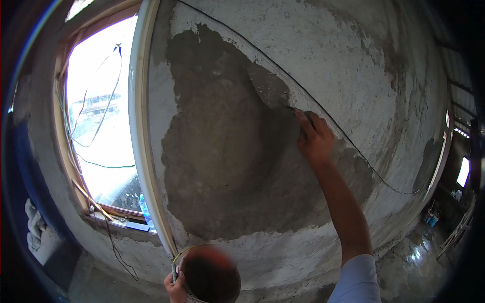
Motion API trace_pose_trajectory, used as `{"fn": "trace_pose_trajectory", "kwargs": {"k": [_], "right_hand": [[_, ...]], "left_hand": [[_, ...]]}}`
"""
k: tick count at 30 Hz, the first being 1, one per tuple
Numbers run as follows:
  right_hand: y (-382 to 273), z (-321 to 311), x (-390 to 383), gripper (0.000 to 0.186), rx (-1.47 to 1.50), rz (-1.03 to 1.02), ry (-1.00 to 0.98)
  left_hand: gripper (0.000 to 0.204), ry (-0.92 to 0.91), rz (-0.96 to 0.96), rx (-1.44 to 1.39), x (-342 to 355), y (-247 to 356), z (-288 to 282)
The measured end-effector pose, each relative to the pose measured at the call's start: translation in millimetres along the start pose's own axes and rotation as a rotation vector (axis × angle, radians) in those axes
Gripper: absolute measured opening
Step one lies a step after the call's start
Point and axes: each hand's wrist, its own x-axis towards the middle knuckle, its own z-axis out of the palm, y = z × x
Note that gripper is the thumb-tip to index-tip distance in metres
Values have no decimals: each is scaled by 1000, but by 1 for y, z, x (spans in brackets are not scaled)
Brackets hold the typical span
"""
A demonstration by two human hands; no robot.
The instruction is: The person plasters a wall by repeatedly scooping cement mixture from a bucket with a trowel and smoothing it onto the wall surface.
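Note:
My right hand [317, 135] is raised to the wall, its fingers closed round the handle of a small trowel. Only a thin dark bit of the trowel [287, 106] shows, touching the upper right part of a wet grey plaster patch [217, 136]. A curved ridge or shadow runs up the patch from the trowel. Low in the view my left hand [177, 289] grips the side of a round bucket [237, 270], by its handle or rim. The bucket's inside is dark, with a blurred reddish area at the top; its contents cannot be made out.
A thin black cable [273, 61] crosses the wall diagonally, close above my right hand. Left of the patch runs a pale vertical pipe [139, 101] beside a bright window [101, 126] with hanging wires. A plastic bottle [145, 209] stands on the sill.

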Motion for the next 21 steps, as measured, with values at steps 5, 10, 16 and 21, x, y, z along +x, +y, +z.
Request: {"fn": "trace_pose_trajectory", "kwargs": {"k": [5,10,16,21], "right_hand": [[-10,10,7,67,-17,6,-26],[6,9,-13,68,-83,91,18],[-18,7,4,67,-33,23,9],[-13,9,-9,65,-62,73,-31]], "left_hand": [[27,-15,-18,23,-2,0,-9],[29,3,2,-20,2,-12,-19],[29,2,-6,-4,4,-16,-15],[29,17,-28,29,3,-7,-7]]}}
